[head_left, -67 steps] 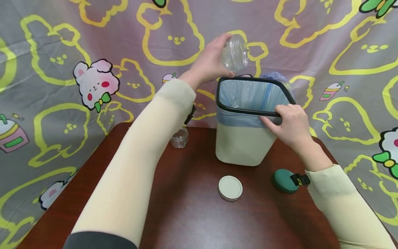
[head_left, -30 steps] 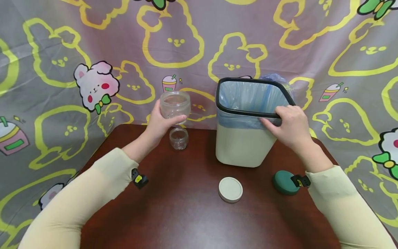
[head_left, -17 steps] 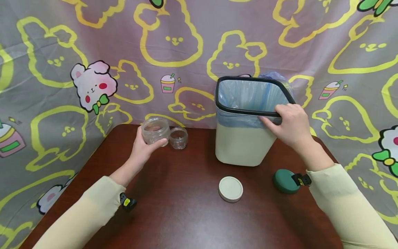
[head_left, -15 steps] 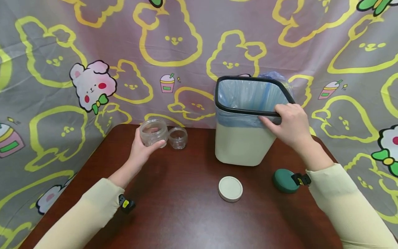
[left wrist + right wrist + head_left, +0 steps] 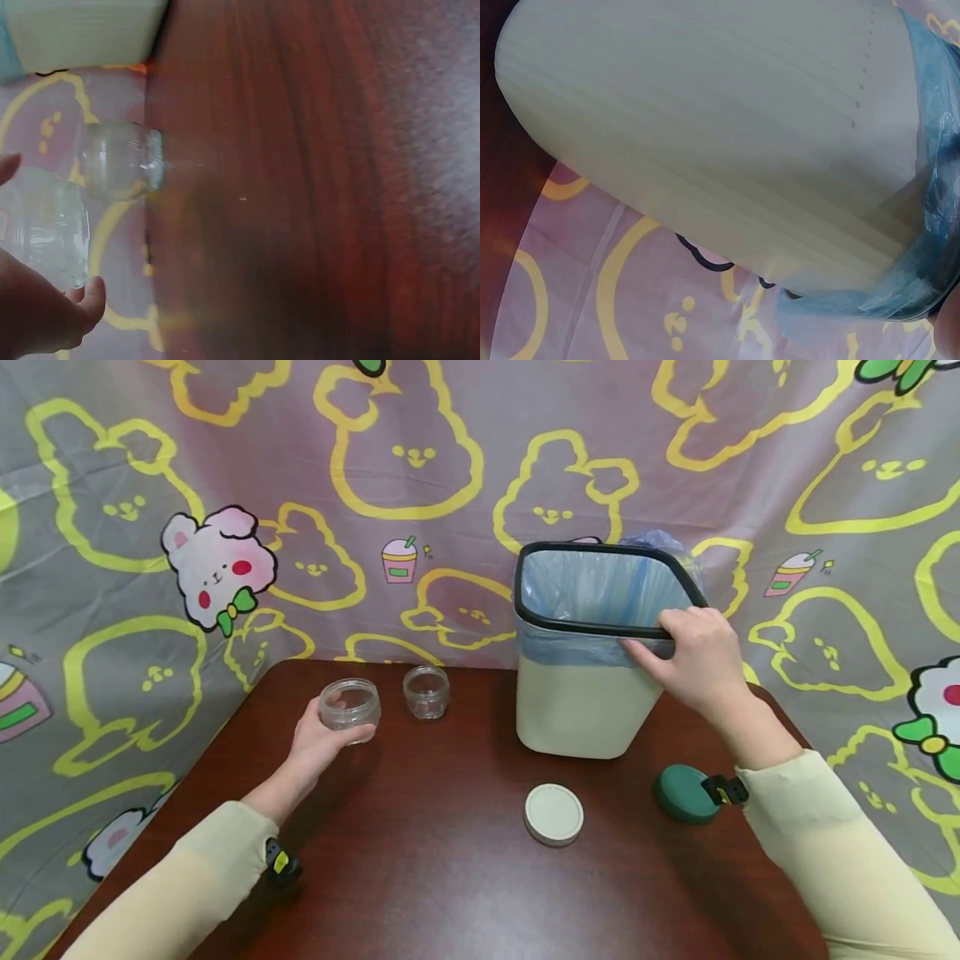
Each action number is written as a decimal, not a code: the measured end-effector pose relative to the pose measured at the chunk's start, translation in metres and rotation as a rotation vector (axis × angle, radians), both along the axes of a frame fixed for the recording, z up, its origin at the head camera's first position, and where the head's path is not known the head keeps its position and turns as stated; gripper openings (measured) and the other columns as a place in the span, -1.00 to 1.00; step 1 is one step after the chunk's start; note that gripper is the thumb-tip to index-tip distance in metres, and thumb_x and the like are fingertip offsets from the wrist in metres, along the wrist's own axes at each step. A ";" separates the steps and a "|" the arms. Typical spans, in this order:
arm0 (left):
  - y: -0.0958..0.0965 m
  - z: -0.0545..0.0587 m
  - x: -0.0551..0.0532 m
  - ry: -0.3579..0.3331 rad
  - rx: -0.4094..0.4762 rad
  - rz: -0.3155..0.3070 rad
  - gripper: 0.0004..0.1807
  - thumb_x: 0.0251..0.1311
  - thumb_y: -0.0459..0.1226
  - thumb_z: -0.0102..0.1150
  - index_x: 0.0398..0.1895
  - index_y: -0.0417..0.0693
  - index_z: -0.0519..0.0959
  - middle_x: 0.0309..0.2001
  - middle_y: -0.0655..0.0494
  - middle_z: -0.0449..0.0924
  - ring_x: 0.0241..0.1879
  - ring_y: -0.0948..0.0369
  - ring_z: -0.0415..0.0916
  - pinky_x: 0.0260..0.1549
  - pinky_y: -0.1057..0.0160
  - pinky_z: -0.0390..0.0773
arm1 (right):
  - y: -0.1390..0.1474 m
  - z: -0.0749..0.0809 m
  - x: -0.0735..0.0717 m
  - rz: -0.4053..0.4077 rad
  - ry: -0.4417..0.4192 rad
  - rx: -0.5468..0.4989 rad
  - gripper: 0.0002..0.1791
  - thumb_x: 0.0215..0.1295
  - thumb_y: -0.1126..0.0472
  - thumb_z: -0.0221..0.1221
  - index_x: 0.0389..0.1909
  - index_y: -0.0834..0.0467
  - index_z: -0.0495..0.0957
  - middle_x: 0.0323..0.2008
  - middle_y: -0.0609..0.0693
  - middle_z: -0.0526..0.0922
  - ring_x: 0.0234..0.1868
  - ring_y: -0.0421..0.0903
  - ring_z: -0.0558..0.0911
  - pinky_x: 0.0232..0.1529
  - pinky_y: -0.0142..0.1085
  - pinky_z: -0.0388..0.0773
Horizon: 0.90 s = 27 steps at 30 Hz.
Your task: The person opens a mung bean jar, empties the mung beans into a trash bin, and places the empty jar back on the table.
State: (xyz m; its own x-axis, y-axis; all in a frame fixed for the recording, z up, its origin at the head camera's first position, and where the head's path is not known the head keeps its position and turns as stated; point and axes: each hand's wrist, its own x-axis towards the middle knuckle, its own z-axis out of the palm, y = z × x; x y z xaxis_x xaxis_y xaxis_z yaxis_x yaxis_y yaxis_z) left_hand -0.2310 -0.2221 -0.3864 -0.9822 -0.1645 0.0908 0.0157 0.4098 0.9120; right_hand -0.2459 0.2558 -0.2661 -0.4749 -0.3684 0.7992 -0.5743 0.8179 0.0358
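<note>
My left hand (image 5: 309,745) grips a clear, open-topped jar (image 5: 349,714) and keeps it upright, close over the left side of the table. In the left wrist view its thumb and fingers lie around the jar (image 5: 52,229), which looks empty. A smaller clear jar (image 5: 426,695) stands on the table just to the right. My right hand (image 5: 699,653) holds the black rim of a cream trash bin (image 5: 581,706), thumb outside, over a blue bag liner (image 5: 555,647). The right wrist view mostly shows the bin's side wall (image 5: 705,135), with the hand at the lower right edge.
A white round lid (image 5: 553,814) lies on the dark wooden table (image 5: 435,860) in front of the bin. A green lid (image 5: 684,793) lies to the right, below my right wrist. Behind the table hangs a patterned curtain (image 5: 450,543).
My left hand has brought the jar from tipped above the bin, leftward and down past the smaller jar, turning it upright. The right hand stays on the bin's rim.
</note>
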 end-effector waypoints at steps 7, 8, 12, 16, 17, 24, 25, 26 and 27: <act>-0.006 -0.015 -0.005 -0.047 0.076 0.035 0.01 -0.03 -0.28 0.49 0.44 -0.24 0.06 0.34 -0.23 0.25 0.30 -0.09 0.20 0.21 -0.02 0.25 | 0.001 0.002 0.001 -0.010 -0.001 -0.004 -0.52 0.11 -0.04 0.23 -0.67 0.19 0.25 -0.74 0.04 0.27 -0.63 0.09 0.30 -0.43 0.01 0.27; -0.007 -0.016 -0.006 -0.056 0.078 0.044 0.02 -0.02 -0.28 0.49 0.44 -0.23 0.05 0.36 -0.22 0.24 0.31 -0.09 0.19 0.22 -0.03 0.24 | 0.001 0.002 0.001 -0.010 -0.001 -0.004 -0.52 0.12 -0.05 0.22 -0.67 0.19 0.25 -0.74 0.03 0.26 -0.63 0.09 0.30 -0.43 0.01 0.27; -0.009 -0.023 -0.007 -0.080 0.077 0.073 0.02 -0.02 -0.31 0.48 0.45 -0.23 0.03 0.38 -0.19 0.23 0.33 -0.08 0.17 0.25 -0.02 0.21 | 0.000 0.001 0.001 -0.006 -0.002 -0.003 -0.52 0.11 -0.03 0.24 -0.68 0.17 0.24 -0.74 0.01 0.24 -0.64 0.08 0.30 -0.43 0.01 0.27; -0.011 -0.026 -0.009 -0.064 0.074 0.086 0.01 -0.04 -0.35 0.47 0.44 -0.26 0.04 0.37 -0.21 0.24 0.32 -0.07 0.21 0.23 0.02 0.24 | -0.002 0.001 0.002 -0.002 -0.001 -0.004 -0.54 0.07 0.03 0.29 -0.69 0.16 0.23 -0.74 -0.01 0.23 -0.64 0.07 0.29 -0.45 -0.01 0.25; -0.011 -0.027 -0.009 -0.061 0.073 0.087 0.01 -0.04 -0.36 0.47 0.43 -0.26 0.04 0.37 -0.22 0.24 0.32 -0.07 0.22 0.23 0.02 0.25 | -0.002 0.001 0.002 -0.003 -0.001 -0.004 -0.54 0.07 0.04 0.30 -0.69 0.16 0.23 -0.75 -0.01 0.23 -0.64 0.07 0.29 -0.45 -0.01 0.24; -0.013 -0.030 -0.010 -0.080 0.055 0.101 0.02 -0.02 -0.35 0.46 0.44 -0.28 0.01 0.36 -0.26 0.21 0.32 -0.12 0.18 0.23 -0.02 0.24 | 0.000 0.001 0.001 -0.013 -0.009 0.011 -0.52 0.11 -0.01 0.26 -0.68 0.17 0.23 -0.75 0.00 0.23 -0.65 0.06 0.28 -0.46 -0.03 0.23; -0.013 -0.031 -0.010 -0.089 0.049 0.103 0.02 -0.02 -0.35 0.46 0.44 -0.28 0.01 0.36 -0.27 0.20 0.31 -0.12 0.17 0.24 -0.03 0.23 | 0.000 0.000 0.000 -0.013 -0.010 0.011 -0.52 0.12 -0.03 0.24 -0.68 0.17 0.23 -0.74 0.01 0.23 -0.65 0.06 0.28 -0.46 -0.03 0.23; -0.013 -0.032 -0.010 -0.097 0.043 0.106 0.03 -0.02 -0.34 0.47 0.44 -0.28 0.01 0.36 -0.27 0.20 0.31 -0.12 0.17 0.25 -0.03 0.22 | 0.001 0.000 0.000 -0.015 -0.010 0.011 -0.51 0.13 -0.04 0.23 -0.68 0.17 0.23 -0.74 0.01 0.23 -0.64 0.06 0.29 -0.46 -0.03 0.23; -0.013 -0.032 -0.010 -0.101 0.039 0.107 0.03 -0.03 -0.34 0.47 0.44 -0.29 0.00 0.35 -0.28 0.20 0.30 -0.13 0.16 0.25 -0.03 0.22 | 0.001 0.000 0.000 -0.016 -0.010 0.011 -0.51 0.14 -0.05 0.23 -0.68 0.17 0.23 -0.74 0.01 0.24 -0.64 0.06 0.29 -0.46 -0.03 0.23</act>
State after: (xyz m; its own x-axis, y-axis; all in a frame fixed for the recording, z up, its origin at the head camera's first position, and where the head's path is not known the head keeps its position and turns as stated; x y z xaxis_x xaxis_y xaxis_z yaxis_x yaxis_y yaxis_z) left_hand -0.2413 -0.2351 -0.4188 -0.9627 -0.2702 -0.0159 -0.1186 0.3685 0.9220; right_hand -0.2460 0.2568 -0.2660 -0.4886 -0.3697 0.7903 -0.5616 0.8264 0.0393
